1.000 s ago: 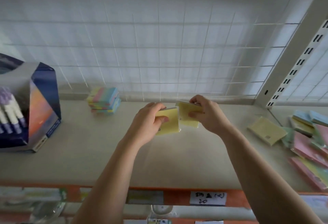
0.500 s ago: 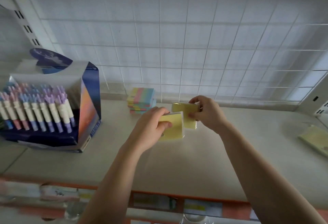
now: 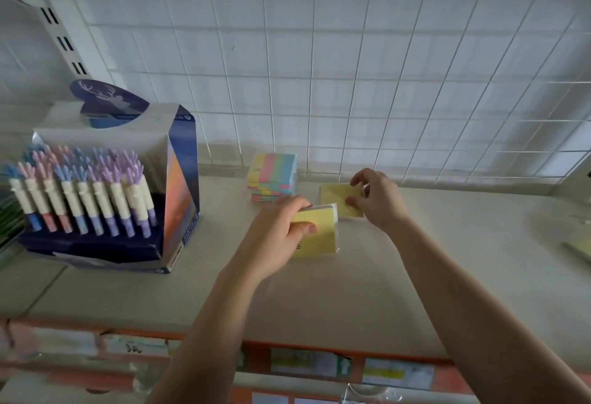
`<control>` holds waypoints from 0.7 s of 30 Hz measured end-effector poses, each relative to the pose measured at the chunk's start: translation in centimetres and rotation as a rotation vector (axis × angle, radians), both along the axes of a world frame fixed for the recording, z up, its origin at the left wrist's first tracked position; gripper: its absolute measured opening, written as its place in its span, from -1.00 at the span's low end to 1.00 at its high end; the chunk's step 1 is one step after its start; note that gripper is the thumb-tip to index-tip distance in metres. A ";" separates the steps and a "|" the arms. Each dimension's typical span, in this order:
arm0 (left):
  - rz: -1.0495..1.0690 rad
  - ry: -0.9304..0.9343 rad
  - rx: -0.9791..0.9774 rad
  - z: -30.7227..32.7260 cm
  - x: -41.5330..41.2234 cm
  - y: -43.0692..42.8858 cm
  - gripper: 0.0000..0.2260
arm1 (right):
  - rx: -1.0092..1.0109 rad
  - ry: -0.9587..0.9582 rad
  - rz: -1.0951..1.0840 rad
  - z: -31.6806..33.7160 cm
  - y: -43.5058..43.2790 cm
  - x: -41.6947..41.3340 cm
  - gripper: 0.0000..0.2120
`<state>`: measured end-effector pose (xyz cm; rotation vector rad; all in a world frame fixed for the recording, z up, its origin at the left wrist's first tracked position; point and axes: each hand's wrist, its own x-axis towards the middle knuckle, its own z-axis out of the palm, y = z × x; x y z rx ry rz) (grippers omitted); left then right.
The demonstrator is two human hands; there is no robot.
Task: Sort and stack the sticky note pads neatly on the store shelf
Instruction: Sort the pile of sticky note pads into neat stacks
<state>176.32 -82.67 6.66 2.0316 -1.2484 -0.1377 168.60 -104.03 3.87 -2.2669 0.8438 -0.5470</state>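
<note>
Shelf (image 3: 319, 301), pale top. The landmark is the striped pad stack (image 3: 273, 176) at its back, against the wire grid (image 3: 351, 84). Pen display box (image 3: 105, 199) is well left of the stack.

Left hand (image 3: 275, 237) is just in front of the stack, fingers and thumb curled round a yellow pad (image 3: 319, 240) held tilted above the shelf. Right hand (image 3: 380, 202) is right of the stack, fingertips and thumb pinching a second yellow pad (image 3: 339, 199).

Change: a second ago both pads were held up side by side. The second pad now sits lower and flatter, just right of the stack; can't tell if it touches the shelf. Likely starting a yellow pile there, with the left pad going on top next. Loose yellow pad (image 3: 579, 240) is far right of the stack, still unsorted.
</note>
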 end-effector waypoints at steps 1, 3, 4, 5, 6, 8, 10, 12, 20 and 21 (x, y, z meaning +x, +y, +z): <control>0.000 0.000 -0.001 0.0 0.0 0.0 -0.84 | -0.020 0.012 -0.002 0.0 0.0 0.0 -0.78; -0.002 0.001 -0.005 0.1 -0.2 0.0 -0.84 | -0.057 0.026 0.003 -0.3 -0.1 0.0 -0.88; -0.004 -0.001 -0.005 0.1 -0.2 0.0 -0.83 | -0.071 0.034 0.010 -0.5 -0.1 -0.2 -0.92; -0.007 -0.005 -0.006 0.1 -0.3 0.0 -0.83 | -0.090 0.044 0.020 -0.5 0.0 -0.4 -0.94; -0.009 -0.009 -0.006 0.1 -0.4 0.0 -0.83 | -0.112 0.059 0.033 -0.5 0.0 -0.7 -0.94; -0.010 -0.011 -0.011 0.0 -0.4 0.1 -0.83 | -0.129 0.106 0.067 -0.1 0.1 -1.2 -0.87; -0.003 -0.011 -0.021 -0.1 -0.4 0.1 -0.83 | -0.108 0.159 0.104 0.2 0.2 -1.6 -0.75; 0.004 -0.009 -0.030 -0.2 -0.5 0.1 -0.83 | -0.096 0.194 0.128 0.2 0.3 -1.8 -0.62; -0.022 0.024 -0.027 -0.2 -0.4 0.7 -0.83 | -0.137 0.187 0.047 -0.5 0.4 -0.8 -0.55; -0.023 0.031 -0.027 -0.2 -0.3 0.7 -0.82 | -0.148 0.200 0.043 -0.4 0.4 -0.7 -0.56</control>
